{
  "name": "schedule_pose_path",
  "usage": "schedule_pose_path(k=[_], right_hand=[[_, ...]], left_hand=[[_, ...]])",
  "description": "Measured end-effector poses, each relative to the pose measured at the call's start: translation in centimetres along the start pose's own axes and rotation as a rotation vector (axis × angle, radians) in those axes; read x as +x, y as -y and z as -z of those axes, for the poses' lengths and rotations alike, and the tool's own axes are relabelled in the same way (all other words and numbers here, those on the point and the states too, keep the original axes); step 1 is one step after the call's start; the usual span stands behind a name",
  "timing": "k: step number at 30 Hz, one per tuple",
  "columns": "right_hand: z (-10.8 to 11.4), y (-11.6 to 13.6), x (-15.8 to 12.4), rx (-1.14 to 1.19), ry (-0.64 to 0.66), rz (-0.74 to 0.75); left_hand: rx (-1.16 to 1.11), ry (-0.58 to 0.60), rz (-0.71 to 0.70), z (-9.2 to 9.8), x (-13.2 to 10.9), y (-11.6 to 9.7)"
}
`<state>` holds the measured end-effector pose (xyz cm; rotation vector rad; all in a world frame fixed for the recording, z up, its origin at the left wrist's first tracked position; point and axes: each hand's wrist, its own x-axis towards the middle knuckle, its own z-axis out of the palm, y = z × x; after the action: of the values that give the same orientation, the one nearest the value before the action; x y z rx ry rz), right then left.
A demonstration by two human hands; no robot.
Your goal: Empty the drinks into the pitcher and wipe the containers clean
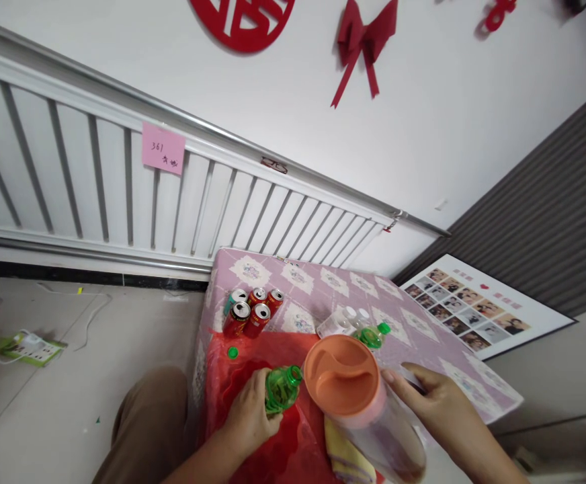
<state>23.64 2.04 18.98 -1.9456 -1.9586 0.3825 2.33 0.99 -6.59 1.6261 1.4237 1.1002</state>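
Note:
My left hand (pixel 253 413) is wrapped around a green plastic bottle (pixel 281 390), which has no cap on its mouth and tilts toward the right. In my right hand (pixel 437 396) is the handle of a clear pitcher (pixel 386 437) with an orange lid (pixel 342 374). Some liquid shows low in the pitcher, which leans with its lid toward the bottle. Bottle mouth and lid are close together; I cannot tell whether they touch. A green bottle cap (pixel 232 352) lies on the red plastic sheet (pixel 217 383), left of the bottle.
Several opened drink cans (pixel 257 320) stand at the table's far left. Beyond the pitcher lie another green bottle (pixel 372 335) and clear bottles (pixel 338 320). A yellow cloth (pixel 346 450) is under the pitcher. Behind the patterned tablecloth (pixel 298 275) runs a white radiator (pixel 192 202). A power strip (pixel 33 348) lies on the floor.

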Motion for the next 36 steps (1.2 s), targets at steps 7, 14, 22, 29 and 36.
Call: schedule_pose_path(k=[7,14,22,29,36], right_hand=[[-0.1,1.1,-0.2,-0.023,-0.065,0.035],[-0.5,1.0,0.0,-0.008,-0.189,0.128],[-0.7,-0.1,0.5,-0.065,-0.125,0.109],[-0.5,0.1,0.6,-0.081,-0.068,0.079],[-0.5,0.1,0.8,-0.115,-0.062,0.086]], left_hand=[[0.002,-0.002,-0.007,-0.2,0.0,0.2],[0.005,-0.018,-0.016,-0.3,0.0,0.2],[0.008,0.002,-0.001,-0.2,0.1,0.1],[0.016,0.008,0.013,-0.1,0.1,0.0],[0.016,-0.004,0.003,0.0,0.1,-0.1]])
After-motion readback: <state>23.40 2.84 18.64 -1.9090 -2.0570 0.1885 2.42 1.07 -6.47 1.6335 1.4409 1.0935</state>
